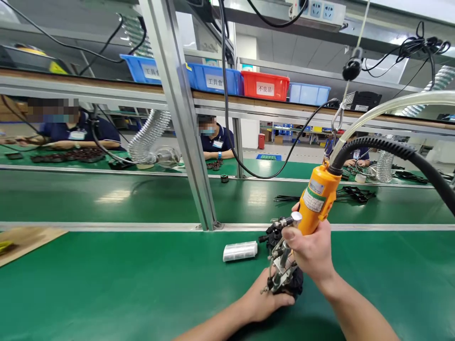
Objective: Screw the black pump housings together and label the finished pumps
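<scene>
My right hand (313, 251) is closed round the grip of an orange power screwdriver (316, 199) that hangs from a cord and carries a black hose and a clear tube. Its metal nose (280, 265) points down onto a small black part (293, 280). My left hand (265, 298) rests on the green bench mat (124, 284) and is closed on that black part, holding it under the tool tip. A small white plastic roll (240, 251) lies just left of the hands.
A slanted aluminium post (185, 123) rises from the bench edge. Behind it runs a green conveyor belt (106, 196) with black cable ties (351, 194). Three people sit across it. Blue and red bins (265, 85) line the shelf above. A wooden board (24, 239) lies at the far left.
</scene>
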`<state>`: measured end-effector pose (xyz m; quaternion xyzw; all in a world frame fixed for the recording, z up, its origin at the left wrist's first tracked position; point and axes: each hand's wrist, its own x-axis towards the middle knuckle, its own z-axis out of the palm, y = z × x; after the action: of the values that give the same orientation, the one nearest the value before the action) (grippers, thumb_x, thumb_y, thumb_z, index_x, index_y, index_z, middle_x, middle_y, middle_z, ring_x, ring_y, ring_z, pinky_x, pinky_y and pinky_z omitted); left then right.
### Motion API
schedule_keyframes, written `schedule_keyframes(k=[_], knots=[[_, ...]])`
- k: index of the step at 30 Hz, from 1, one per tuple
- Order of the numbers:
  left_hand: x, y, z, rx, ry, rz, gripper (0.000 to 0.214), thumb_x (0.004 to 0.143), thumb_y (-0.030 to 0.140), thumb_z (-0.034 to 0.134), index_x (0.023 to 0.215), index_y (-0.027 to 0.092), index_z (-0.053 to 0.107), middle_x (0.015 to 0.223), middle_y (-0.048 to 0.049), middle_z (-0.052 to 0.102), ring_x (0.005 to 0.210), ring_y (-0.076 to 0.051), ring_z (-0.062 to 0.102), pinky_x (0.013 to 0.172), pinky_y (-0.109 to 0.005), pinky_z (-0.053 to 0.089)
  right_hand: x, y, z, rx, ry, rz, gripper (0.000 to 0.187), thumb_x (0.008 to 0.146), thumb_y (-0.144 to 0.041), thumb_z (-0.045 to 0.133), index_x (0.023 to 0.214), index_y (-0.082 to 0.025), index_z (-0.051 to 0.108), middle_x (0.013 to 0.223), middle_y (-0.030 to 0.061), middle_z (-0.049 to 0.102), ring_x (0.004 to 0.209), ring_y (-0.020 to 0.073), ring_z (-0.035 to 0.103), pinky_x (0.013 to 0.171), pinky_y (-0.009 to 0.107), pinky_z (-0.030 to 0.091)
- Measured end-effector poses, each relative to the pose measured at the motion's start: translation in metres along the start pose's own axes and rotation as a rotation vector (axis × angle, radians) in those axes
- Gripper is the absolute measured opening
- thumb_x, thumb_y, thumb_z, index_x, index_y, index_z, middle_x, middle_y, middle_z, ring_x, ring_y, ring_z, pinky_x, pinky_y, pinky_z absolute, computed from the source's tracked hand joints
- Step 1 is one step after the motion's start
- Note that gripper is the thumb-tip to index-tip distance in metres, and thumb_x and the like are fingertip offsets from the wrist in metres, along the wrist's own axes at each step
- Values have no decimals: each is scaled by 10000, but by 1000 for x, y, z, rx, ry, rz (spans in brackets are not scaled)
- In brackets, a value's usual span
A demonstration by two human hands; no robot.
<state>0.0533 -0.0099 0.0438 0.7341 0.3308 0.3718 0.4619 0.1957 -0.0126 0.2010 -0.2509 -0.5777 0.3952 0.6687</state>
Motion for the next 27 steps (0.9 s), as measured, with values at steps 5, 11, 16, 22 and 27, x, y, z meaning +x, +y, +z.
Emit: schedule_keyframes(k=[5, 11, 16, 22, 27], knots=[[-8, -19, 4, 130, 159, -114, 840, 738, 304, 883, 1496, 260, 522, 1261, -83, 727, 1164, -350, 662, 1098, -467, 511, 4, -20, -43, 167, 92, -23, 623, 711, -609, 890, 1094, -217, 593, 694, -49, 504, 481, 82, 424, 439, 219, 373], [-16, -32, -9, 72, 88, -85, 1454, 489, 523, 1038, 1655, 255, 212, 1616, -195, 390, 1491, -464, 362, 1275, -601, 248, 7, -38, -91, 139, 210, -126, 599, 798, -634, 827, 1164, -220, 597, 630, -66, 463, 456, 93, 425, 441, 227, 375], [-14, -36, -14, -129, 60, -96, 794, 919, 675, 646, 1558, 259, 423, 1470, -125, 554, 1361, -369, 509, 1212, -483, 352, 24, -11, -81, 7, 311, -175, 572, 806, -602, 815, 1152, -202, 597, 655, -52, 491, 488, 113, 469, 462, 245, 421], [-8, -36, -7, -163, 157, -150, 644, 853, 510, 748, 1412, 273, 532, 1259, -47, 661, 1114, -279, 597, 1022, -360, 482, 29, 4, -60, -27, 280, -178, 573, 775, -559, 840, 1131, -187, 589, 695, -42, 502, 527, 109, 460, 503, 253, 421], [-5, -35, -5, -223, 150, -185, 663, 804, 499, 769, 1377, 264, 534, 1099, -32, 666, 962, -246, 593, 865, -326, 509, 28, 6, -52, -4, 240, -126, 569, 747, -517, 872, 1118, -193, 589, 719, -28, 529, 591, 136, 513, 557, 276, 459]])
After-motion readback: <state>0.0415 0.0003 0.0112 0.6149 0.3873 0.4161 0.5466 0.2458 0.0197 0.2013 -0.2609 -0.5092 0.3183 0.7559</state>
